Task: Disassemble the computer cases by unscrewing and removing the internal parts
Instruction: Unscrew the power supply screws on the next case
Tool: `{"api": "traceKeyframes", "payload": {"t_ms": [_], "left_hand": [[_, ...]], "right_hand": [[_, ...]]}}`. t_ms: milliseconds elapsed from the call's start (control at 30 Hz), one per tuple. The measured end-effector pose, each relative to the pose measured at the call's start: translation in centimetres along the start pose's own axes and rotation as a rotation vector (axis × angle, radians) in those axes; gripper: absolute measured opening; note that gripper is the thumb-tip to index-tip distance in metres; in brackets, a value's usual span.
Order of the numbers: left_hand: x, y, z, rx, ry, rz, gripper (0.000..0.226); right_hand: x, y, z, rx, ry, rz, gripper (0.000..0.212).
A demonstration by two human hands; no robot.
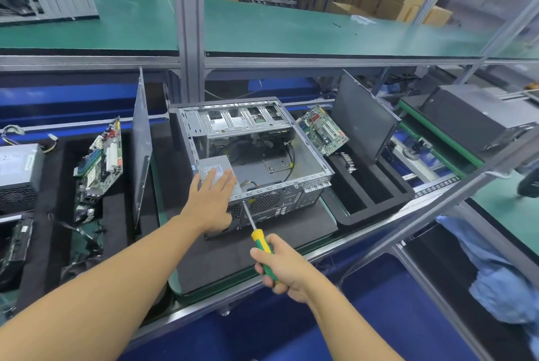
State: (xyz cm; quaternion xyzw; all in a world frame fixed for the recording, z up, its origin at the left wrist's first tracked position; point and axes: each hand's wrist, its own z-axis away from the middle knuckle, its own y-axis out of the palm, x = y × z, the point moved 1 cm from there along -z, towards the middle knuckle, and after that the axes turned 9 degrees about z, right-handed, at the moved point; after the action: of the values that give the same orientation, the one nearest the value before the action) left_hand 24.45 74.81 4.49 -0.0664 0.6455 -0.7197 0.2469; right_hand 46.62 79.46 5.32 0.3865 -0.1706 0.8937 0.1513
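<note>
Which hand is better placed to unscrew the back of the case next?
The right hand: it grips the screwdriver, whose tip touches the back of the case. The left hand lies flat on the power supply, holding no tool.

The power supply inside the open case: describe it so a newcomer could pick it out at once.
Find the open grey computer case mid-bench. In its near left corner sits a grey power supply with a white label, under the straight fingers of the left hand. The other power supply lies outside any case, far left.
</note>
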Motion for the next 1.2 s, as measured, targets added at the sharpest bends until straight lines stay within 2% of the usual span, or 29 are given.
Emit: {"api": "traceKeyframes", "payload": {"t_ms": [133, 233, 300, 367, 433, 500, 633, 800, 867, 933, 1000, 1067, 1100, 1133, 1200], "left_hand": [[0.2, 0.0, -0.1, 0.015, 0.008, 0.003, 0.094], [0.1, -0.1, -0.1, 0.019, 0.012, 0.004, 0.094], [0.1, -0.1, -0.1, 0.018, 0.015, 0.005, 0.094], [0.1, 0.0, -0.1, 0.014, 0.015, 0.002, 0.094], [0.2, 0.1, -0.2, 0.014, 0.013, -0.005, 0.094], [0.2, 0.1, -0.2, 0.015, 0.011, -0.009, 0.095], [0.2, 0.2, -0.2, 0.006, 0.016, -0.001, 0.096], [0.2, 0.1, -0.2, -0.006, 0.021, -0.009, 0.095], [0.2, 0.1, -0.1, -0.004, 0.022, -0.012, 0.095], [0.2, 0.1, -0.1, -0.004, 0.022, -0.006, 0.095], [0.1, 0.1, -0.1, -0.004, 0.022, 0.0, 0.095], [0.1, 0.1, -0.1, -0.004, 0.023, 0.005, 0.095], [0.1, 0.1, -0.1, -0.005, 0.023, 0.008, 0.095], [0.1, 0.1, -0.1, -0.006, 0.022, 0.007, 0.096], [0.2, 0.1, -0.2, -0.006, 0.023, 0.001, 0.096]], "right_hand": [[0.1, -1.4, 0.4, 0.226, 0.117, -0.263, 0.043], [-0.8, -1.9, 0.8, 0.31, 0.11, -0.375, 0.039], [-1.4, -1.5, 0.8, 0.247, 0.046, -0.381, 0.028], [-1.8, -0.9, 0.6, 0.064, -0.05, -0.267, 0.007], [-1.8, -0.1, 0.4, -0.162, -0.088, -0.125, 0.02], [-1.7, 0.9, 0.4, -0.262, -0.098, -0.048, 0.023], [-1.4, 2.4, 0.7, -0.08, -0.039, -0.19, 0.027], [-0.2, 1.0, 0.5, 0.122, 0.131, -0.342, 0.047], [-0.6, 0.7, 0.4, 0.15, 0.13, -0.402, 0.046], [-1.3, 0.7, 0.1, 0.085, 0.102, -0.444, 0.041], [-1.9, 1.0, -0.1, -0.052, 0.025, -0.417, 0.031], [-2.0, 1.1, -0.2, -0.243, -0.064, -0.25, 0.019], [-2.0, 1.2, -0.3, -0.322, -0.087, -0.153, 0.023], [-2.0, 1.4, -0.3, -0.361, -0.097, -0.091, 0.026], [-1.8, 2.0, -0.3, -0.319, -0.087, -0.072, 0.024]]}}
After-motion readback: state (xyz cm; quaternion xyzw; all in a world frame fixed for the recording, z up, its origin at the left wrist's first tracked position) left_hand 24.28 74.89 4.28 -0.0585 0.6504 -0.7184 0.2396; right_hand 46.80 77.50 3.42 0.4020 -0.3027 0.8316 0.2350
